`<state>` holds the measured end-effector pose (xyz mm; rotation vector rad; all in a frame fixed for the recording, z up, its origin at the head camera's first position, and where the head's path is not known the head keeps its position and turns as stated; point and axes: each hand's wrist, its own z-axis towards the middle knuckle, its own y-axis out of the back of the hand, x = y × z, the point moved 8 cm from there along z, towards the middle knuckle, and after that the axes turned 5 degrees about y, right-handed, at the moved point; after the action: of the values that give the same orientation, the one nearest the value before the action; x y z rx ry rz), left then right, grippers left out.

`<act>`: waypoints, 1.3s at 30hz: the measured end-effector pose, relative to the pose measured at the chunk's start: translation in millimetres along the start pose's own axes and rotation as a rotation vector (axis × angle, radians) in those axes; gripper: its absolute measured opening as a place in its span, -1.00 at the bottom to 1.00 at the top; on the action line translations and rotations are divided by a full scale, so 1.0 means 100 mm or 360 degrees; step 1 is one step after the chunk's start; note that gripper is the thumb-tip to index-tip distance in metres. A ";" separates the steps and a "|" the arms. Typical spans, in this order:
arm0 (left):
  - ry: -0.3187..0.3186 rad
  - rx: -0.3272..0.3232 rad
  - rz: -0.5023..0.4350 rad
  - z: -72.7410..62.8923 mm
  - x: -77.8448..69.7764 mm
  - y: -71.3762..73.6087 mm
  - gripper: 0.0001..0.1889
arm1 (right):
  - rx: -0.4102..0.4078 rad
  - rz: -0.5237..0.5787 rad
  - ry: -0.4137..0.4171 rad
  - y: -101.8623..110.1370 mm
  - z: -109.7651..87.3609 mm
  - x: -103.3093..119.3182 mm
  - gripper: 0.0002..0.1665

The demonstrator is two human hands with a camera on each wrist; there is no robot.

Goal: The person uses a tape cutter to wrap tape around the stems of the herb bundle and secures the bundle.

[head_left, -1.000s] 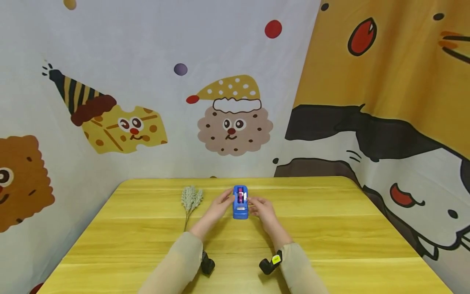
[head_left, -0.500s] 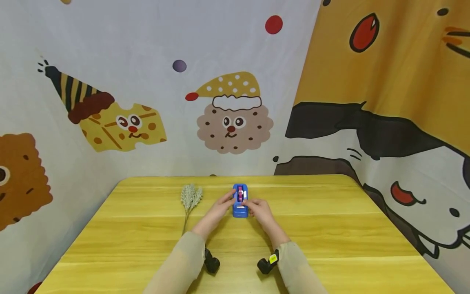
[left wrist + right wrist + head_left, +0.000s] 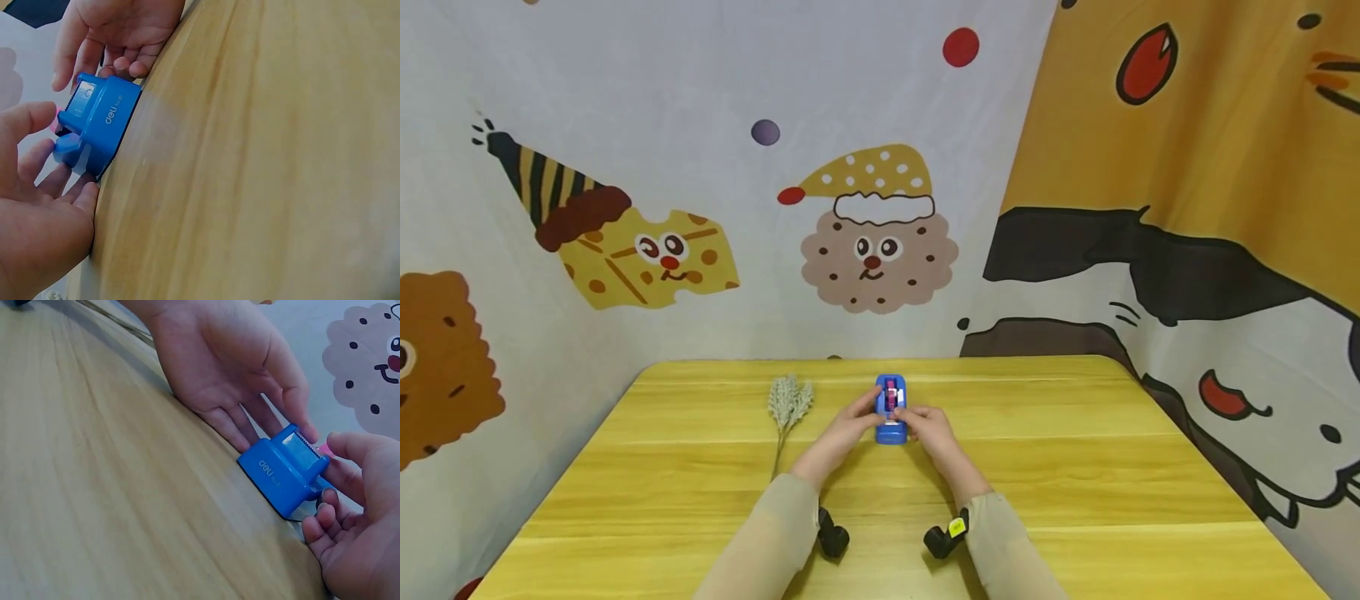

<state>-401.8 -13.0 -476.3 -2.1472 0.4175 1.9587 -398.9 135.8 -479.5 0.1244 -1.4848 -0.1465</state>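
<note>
A blue tape dispenser [image 3: 891,432] with a pink tape roll [image 3: 891,393] stands on the table, its toothed cutter [image 3: 306,443] toward the person. My left hand [image 3: 847,419] holds the dispenser from the left, fingers along its side and thumb near the cutter. My right hand [image 3: 931,427] is at the right side, thumb and index finger together over the dispenser at the tape just behind the cutter; its other fingers curl beside the body. The tape end between those fingertips is mostly hidden. In the left wrist view, the dispenser's front [image 3: 115,112] faces the camera.
A grey-green artificial sprig [image 3: 790,402] lies on the wooden table [image 3: 1075,467], left of the left hand. Behind the table hangs a cartoon-printed cloth [image 3: 700,100]. Both wrists carry black cameras [image 3: 832,534].
My right thumb and index finger have moved left from the dispenser's side to over the tape behind the cutter. The left hand has shifted slightly; the dispenser stays in place.
</note>
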 end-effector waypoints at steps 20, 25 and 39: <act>0.0038 -0.0007 0.0007 0.01 0.01 0.01 -0.32 | 0.0053 -0.0066 -0.0145 -0.04 0.04 -0.04 -0.72; 0.0039 -0.0014 0.0021 0.02 0.02 0.01 -0.32 | 0.0056 0.0007 -0.0184 -0.05 0.04 -0.04 -0.75; 0.0063 -0.0014 0.0007 0.03 0.03 0.02 -0.32 | 0.0028 0.0100 -0.0269 -0.06 0.06 -0.06 -0.68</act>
<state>-404.8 -14.0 -479.5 -2.1958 0.4209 1.9265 -405.7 130.8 -486.3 0.0813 -1.6570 -0.0949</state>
